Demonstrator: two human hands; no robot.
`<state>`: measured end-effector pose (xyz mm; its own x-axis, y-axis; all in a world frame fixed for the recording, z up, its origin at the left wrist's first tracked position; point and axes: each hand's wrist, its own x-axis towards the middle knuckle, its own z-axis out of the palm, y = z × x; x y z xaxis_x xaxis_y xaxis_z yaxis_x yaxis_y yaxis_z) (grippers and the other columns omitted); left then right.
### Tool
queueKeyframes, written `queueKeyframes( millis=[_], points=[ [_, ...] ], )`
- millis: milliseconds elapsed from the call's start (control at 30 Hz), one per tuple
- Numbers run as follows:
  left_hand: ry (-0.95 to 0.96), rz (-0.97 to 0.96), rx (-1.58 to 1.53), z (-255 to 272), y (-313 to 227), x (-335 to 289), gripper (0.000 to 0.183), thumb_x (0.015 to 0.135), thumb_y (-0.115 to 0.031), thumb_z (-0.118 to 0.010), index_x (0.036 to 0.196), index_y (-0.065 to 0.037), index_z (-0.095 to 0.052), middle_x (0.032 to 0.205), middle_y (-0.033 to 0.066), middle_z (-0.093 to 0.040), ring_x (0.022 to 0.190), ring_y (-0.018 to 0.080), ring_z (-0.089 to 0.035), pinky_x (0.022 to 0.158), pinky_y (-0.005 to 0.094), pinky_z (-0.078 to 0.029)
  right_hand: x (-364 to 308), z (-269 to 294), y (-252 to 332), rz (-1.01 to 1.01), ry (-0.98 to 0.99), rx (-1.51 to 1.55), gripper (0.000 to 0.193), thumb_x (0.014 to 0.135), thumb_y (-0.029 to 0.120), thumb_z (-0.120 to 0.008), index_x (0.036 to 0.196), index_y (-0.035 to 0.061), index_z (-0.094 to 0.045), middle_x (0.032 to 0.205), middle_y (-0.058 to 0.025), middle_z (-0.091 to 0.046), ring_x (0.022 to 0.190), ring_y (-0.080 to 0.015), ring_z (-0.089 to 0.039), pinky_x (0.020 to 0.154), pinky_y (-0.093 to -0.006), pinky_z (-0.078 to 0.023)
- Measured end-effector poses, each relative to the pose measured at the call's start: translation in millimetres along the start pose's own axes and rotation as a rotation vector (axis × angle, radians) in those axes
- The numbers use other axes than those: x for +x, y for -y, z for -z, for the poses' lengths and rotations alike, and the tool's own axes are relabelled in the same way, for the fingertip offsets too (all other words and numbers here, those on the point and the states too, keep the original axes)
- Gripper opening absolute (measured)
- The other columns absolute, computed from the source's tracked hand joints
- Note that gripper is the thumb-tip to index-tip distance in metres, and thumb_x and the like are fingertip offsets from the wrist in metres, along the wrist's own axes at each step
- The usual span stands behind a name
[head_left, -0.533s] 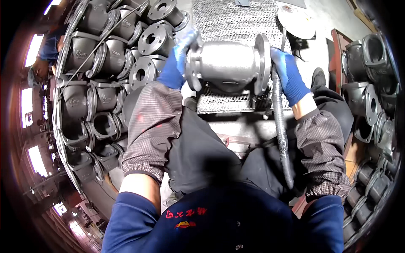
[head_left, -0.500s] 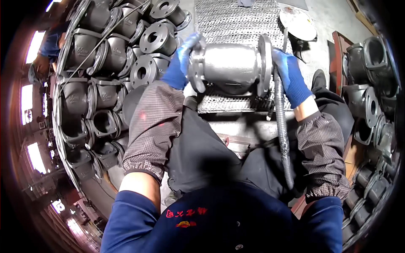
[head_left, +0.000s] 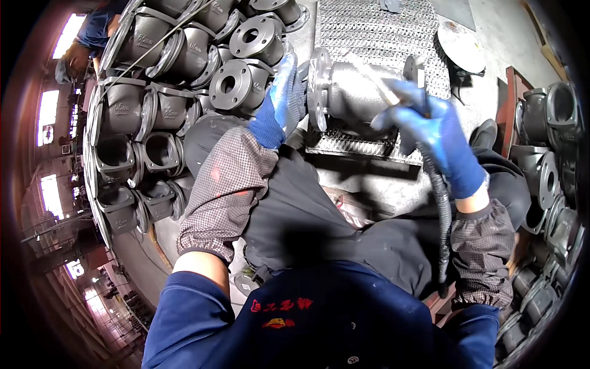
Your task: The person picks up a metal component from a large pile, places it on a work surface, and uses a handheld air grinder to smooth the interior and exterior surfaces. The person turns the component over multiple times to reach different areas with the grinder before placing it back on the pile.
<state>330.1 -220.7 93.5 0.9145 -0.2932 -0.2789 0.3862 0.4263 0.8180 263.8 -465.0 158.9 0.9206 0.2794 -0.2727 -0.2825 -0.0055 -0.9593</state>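
Observation:
A grey cast-metal flanged valve body (head_left: 356, 92) lies on its side on the ridged metal mesh worktop (head_left: 369, 31). My left hand (head_left: 286, 101), in a blue and grey glove, is upright beside its left flange with the fingers stretched out. Whether the palm touches the flange, I cannot tell. Held in my gloved right hand (head_left: 433, 123) is a slim hand tool (head_left: 376, 80), its pale tip slanting up and left over the body. A dark ribbed hose (head_left: 441, 215) runs down from that hand past my right leg. The tool's exact kind is blurred.
Stacked flanged castings (head_left: 166, 104) crowd the left side, with more castings (head_left: 541, 166) at the right. A round pale-topped stool (head_left: 461, 48) stands beyond the worktop's right edge. Another person (head_left: 92, 31) is at the far left.
My right hand has left the right flange and now grips the hose-fed tool over the body. My left hand has come off the left flange's edge with fingers straightened. The view has shifted slightly.

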Motion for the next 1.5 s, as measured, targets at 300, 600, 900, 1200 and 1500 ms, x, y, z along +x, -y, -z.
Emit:
queueKeyframes(
  millis=[300,600,900,1200,1500],
  points=[
    [-0.035,0.003,0.03,19.1,11.7,10.4,0.061,0.092,-0.05,-0.041,0.133,-0.005,-0.04,0.13,0.0111,-0.047,0.111,0.0256,-0.053,0.09,0.0405,-0.046,29.6,-16.3,-24.4,-0.112,0.184,-0.114,0.044,0.086,0.013,-0.053,0.129,0.0026,-0.049,0.081,-0.0065,-0.067,0.052,-0.0068,-0.053,0.048,-0.0203,-0.044],
    [-0.077,0.021,-0.085,0.7,4.3,2.3,0.05,0.095,-0.042,-0.041,0.129,-0.006,-0.042,0.126,0.0101,-0.05,0.11,0.0236,-0.053,0.092,0.0379,-0.046,29.5,-19.1,-33.7,-0.108,0.101,-0.051,0.043,0.087,0.013,-0.054,0.129,0.0037,-0.049,0.078,-0.0062,-0.066,0.046,-0.0063,-0.049,0.045,-0.0202,-0.043],
    [0.055,0.008,-0.012,-7.9,-1.1,-1.5,0.064,0.093,-0.053,-0.037,0.128,0.0,-0.042,0.116,0.0115,-0.055,0.102,0.0194,-0.054,0.088,0.0325,-0.045,25.3,-23.0,-44.1,-0.084,0.113,-0.039,0.043,0.086,0.012,-0.053,0.128,0.0027,-0.05,0.081,-0.0065,-0.067,0.054,-0.0058,-0.052,0.048,-0.0192,-0.045],
    [0.02,0.076,-0.165,2.1,3.6,5.7,0.057,0.095,-0.047,-0.037,0.133,-0.005,-0.039,0.124,0.0094,-0.051,0.106,0.0206,-0.053,0.088,0.0358,-0.047,20.0,-29.0,-49.3,-0.062,0.034,0.017,0.042,0.087,0.01,-0.054,0.128,0.0044,-0.05,0.081,-0.0065,-0.067,0.054,-0.0052,-0.053,0.048,-0.0194,-0.045],
    [-0.044,0.144,-0.128,7.2,0.0,3.0,0.059,0.093,-0.048,-0.044,0.132,-0.004,-0.04,0.124,0.0103,-0.051,0.105,0.0242,-0.055,0.088,0.0374,-0.048,5.7,-10.8,-23.1,0.162,-0.099,0.132,0.043,0.087,0.007,-0.053,0.129,0.0023,-0.047,0.084,-0.0061,-0.066,0.052,-0.0058,-0.052,0.049,-0.0187,-0.044]
  ],
)
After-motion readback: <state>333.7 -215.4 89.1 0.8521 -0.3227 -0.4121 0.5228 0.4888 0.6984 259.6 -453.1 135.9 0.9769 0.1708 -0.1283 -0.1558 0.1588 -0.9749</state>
